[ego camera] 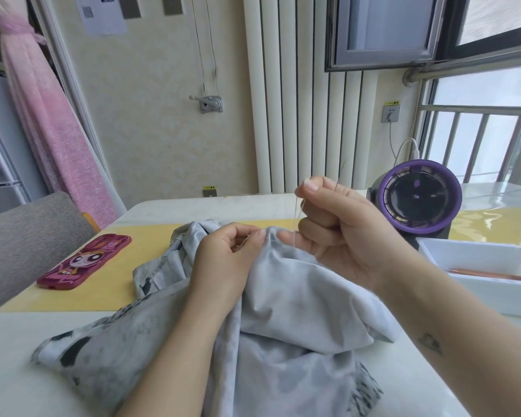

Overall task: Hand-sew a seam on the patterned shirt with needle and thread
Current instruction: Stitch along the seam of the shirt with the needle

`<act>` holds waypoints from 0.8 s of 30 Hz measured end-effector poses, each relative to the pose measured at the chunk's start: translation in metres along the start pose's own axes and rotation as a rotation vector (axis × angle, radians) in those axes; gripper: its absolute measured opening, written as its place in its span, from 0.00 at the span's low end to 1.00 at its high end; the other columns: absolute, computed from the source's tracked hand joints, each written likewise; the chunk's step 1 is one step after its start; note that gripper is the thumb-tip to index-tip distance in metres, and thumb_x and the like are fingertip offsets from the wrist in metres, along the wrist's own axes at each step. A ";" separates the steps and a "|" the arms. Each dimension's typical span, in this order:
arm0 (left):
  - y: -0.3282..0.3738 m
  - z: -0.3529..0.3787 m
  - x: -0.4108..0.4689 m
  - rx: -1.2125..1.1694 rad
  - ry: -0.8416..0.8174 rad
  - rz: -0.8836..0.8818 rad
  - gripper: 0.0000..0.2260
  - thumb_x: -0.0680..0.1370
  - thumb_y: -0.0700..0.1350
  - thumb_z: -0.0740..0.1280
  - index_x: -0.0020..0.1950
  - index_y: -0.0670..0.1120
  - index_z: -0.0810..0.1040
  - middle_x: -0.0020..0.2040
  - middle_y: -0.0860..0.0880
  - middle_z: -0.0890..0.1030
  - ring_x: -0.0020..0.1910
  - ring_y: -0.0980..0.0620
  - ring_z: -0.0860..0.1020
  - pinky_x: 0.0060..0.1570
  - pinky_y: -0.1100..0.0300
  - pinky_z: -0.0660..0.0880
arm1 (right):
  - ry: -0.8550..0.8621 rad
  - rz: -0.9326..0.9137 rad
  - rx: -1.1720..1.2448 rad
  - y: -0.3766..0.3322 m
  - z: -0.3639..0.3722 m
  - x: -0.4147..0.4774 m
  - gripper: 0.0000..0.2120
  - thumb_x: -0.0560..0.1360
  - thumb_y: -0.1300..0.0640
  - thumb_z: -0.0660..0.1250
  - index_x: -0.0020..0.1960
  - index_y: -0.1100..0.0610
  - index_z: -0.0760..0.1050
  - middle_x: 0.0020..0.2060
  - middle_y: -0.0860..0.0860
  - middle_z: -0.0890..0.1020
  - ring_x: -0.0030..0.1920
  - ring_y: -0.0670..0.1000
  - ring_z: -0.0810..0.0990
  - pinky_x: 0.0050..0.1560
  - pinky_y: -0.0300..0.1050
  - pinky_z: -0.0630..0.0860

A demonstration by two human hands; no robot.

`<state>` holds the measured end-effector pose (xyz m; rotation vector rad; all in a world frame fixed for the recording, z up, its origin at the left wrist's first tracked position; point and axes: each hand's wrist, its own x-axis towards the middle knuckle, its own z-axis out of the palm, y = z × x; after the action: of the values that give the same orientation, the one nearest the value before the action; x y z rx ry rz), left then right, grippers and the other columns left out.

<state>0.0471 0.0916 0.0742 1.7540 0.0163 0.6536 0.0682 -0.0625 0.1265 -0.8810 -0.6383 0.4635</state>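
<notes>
The grey patterned shirt point(283, 311) lies bunched on the table in front of me, inside out, with dark print at its edges. My left hand point(223, 257) pinches a raised fold of the fabric near its top. My right hand point(334, 227) is just right of that fold and pinches a thin needle point(340, 176) between thumb and forefinger, the needle pointing up. A pale thread point(297, 218) runs from those fingers down to the fold. The other right fingers are curled, with the little finger touching the fabric.
A pink cartoon phone case point(85, 261) lies left on the yellow table mat point(109, 284). A purple-rimmed round fan point(418, 200) stands at the right, with a white tray point(478, 266) in front of it. A grey chair back point(27, 230) is at the left.
</notes>
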 end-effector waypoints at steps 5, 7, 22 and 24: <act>-0.007 -0.002 0.003 0.055 0.049 -0.006 0.03 0.76 0.41 0.69 0.43 0.47 0.81 0.39 0.54 0.83 0.40 0.62 0.80 0.43 0.71 0.74 | -0.397 0.291 0.046 -0.008 -0.012 -0.001 0.04 0.74 0.56 0.69 0.41 0.56 0.78 0.26 0.46 0.55 0.22 0.45 0.54 0.36 0.41 0.79; -0.008 -0.002 0.003 0.092 0.066 -0.002 0.04 0.76 0.41 0.69 0.42 0.48 0.81 0.39 0.55 0.83 0.38 0.65 0.79 0.41 0.73 0.72 | -0.532 0.384 0.129 -0.007 -0.016 -0.001 0.04 0.76 0.58 0.65 0.46 0.59 0.77 0.27 0.46 0.57 0.23 0.46 0.57 0.38 0.42 0.80; -0.001 -0.002 -0.001 0.118 0.052 0.087 0.05 0.75 0.43 0.70 0.41 0.51 0.80 0.38 0.55 0.84 0.42 0.58 0.81 0.47 0.64 0.76 | 0.187 0.090 -1.232 0.014 -0.011 0.000 0.11 0.73 0.46 0.69 0.44 0.54 0.78 0.22 0.45 0.70 0.26 0.46 0.73 0.30 0.40 0.72; 0.002 -0.001 -0.002 0.121 0.036 0.111 0.06 0.75 0.42 0.70 0.40 0.53 0.80 0.38 0.56 0.84 0.42 0.58 0.81 0.46 0.64 0.76 | 0.193 0.043 -1.286 0.021 -0.011 0.000 0.11 0.72 0.46 0.69 0.41 0.54 0.78 0.21 0.45 0.68 0.25 0.46 0.69 0.28 0.40 0.65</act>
<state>0.0443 0.0912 0.0758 1.8697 -0.0169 0.7783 0.0731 -0.0567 0.1044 -2.1242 -0.7155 -0.0675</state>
